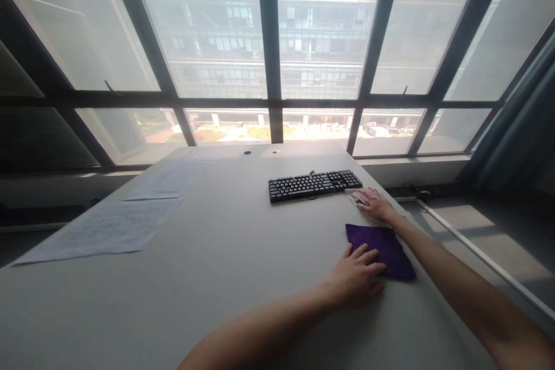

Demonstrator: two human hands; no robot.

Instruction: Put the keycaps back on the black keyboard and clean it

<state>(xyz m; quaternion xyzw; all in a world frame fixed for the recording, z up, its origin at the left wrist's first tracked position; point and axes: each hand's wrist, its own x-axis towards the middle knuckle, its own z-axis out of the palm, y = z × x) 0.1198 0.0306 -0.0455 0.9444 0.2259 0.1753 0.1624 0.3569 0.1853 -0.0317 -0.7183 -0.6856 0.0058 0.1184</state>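
Observation:
On the right part of the white desk (225, 243) lies a purple cloth (377, 243). My left hand (358, 272) rests on its near left part, palm down with the fingers spread. Beyond the cloth, by the desk's right edge, my right hand (376, 206) has its fingers on a small clear, whitish packet (353, 196) with something dark in or under it. What the packet contains is too small to tell. Just past it sits a black keyboard (314, 185), its right end close to the packet.
Several printed paper sheets (117, 225) lie along the desk's left side. Two small round spots (247, 152) show near the far edge. Tall framed windows (271, 40) stand behind the desk, and a grey-blue curtain (511, 110) hangs at the right. A white bar (481, 254) runs beyond the right edge.

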